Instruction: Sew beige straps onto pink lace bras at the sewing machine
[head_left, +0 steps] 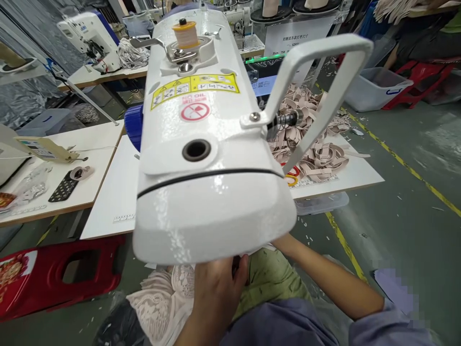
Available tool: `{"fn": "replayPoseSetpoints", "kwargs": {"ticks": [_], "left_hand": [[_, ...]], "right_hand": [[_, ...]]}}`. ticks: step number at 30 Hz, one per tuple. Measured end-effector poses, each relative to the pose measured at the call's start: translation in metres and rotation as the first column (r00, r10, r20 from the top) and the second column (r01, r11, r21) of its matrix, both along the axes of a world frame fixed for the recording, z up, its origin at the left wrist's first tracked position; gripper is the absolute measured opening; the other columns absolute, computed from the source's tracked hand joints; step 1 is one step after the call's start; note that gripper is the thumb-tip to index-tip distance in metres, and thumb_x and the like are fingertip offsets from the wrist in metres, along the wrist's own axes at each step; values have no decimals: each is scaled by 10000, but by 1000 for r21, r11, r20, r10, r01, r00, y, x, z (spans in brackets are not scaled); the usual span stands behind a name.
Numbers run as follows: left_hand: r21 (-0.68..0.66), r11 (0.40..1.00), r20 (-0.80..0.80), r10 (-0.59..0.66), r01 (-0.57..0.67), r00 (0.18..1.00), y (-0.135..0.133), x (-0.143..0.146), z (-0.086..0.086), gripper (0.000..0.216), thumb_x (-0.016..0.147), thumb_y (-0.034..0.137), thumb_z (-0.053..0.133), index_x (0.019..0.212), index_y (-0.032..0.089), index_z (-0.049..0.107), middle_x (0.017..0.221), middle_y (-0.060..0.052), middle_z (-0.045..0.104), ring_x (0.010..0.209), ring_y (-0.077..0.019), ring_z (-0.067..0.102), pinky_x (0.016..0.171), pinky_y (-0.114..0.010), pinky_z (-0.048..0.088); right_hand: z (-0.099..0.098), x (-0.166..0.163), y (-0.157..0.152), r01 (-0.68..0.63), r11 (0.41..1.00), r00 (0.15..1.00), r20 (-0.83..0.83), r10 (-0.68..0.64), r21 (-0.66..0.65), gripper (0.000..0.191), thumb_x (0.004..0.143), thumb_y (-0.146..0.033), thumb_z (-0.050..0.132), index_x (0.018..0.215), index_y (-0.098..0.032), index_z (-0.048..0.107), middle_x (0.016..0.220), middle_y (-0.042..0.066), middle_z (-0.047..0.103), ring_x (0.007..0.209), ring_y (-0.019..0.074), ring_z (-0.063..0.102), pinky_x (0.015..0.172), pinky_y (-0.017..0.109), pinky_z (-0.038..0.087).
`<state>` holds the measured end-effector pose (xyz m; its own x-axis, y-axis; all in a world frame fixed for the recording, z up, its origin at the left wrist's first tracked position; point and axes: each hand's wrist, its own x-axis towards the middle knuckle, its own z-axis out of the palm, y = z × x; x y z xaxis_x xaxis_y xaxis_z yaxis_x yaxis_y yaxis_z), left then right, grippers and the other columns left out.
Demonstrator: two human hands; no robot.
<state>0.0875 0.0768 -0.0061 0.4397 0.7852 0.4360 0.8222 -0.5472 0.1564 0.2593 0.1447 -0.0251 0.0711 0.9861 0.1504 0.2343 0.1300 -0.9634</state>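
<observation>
The head of a white sewing machine [216,216] fills the middle of the head view and hides much of both hands. Below its front end is my left hand [219,283], curled, with the thumb bent in towards the fingers. The fingertips, and whatever they hold, are out of sight under the machine. My right hand [284,243] reaches in from the right; only the wrist shows, the fingers being hidden. Pale pink lace bras [158,300] lie bunched just left of my left hand. A thread bobbin [186,34] sits on top of the machine.
Beige elastic straps [320,154] are heaped on the tabletop [360,175] at right, near scissors with red and yellow handles [292,179]. A red plastic stool [54,278] stands at lower left. A white tub [378,89] sits on the floor at right.
</observation>
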Motion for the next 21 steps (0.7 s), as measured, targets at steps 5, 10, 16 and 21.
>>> {"fn": "replayPoseSetpoints", "kwargs": {"ticks": [5,10,16,21], "left_hand": [[102,993,10,65,-65,998,-5,-4,-12,564,916,399,576,1393,126,447,1153,-207,675,973,-333,677,722,-381,548],[90,988,-20,126,-124,992,-12,-10,-32,688,901,436,613,1419,41,395,1169,-258,654,976,-353,677,797,-429,555],[20,986,80,166,-168,983,-15,-1,-34,831,905,449,607,1519,27,241,1340,-297,558,1232,-392,570,908,-463,547],[-10,997,137,79,-78,988,-55,27,-47,831,903,385,612,1549,59,203,1369,-273,566,1272,-397,552,908,-475,564]], "right_hand": [[-1,1,-7,-7,1000,998,-66,6,-13,287,904,-352,545,1153,-210,550,1012,73,645,700,167,576,675,334,537],[-5,3,-14,-43,998,989,-143,35,-51,343,884,-476,550,1139,-246,559,986,56,647,721,173,588,689,326,537],[-13,6,-33,-73,984,956,-292,23,-162,341,845,-559,614,963,-244,557,897,25,620,820,177,590,806,314,516],[-7,7,-70,-259,947,919,-349,182,-189,323,873,-511,629,1015,-222,609,931,38,654,857,180,613,795,308,512]]}}
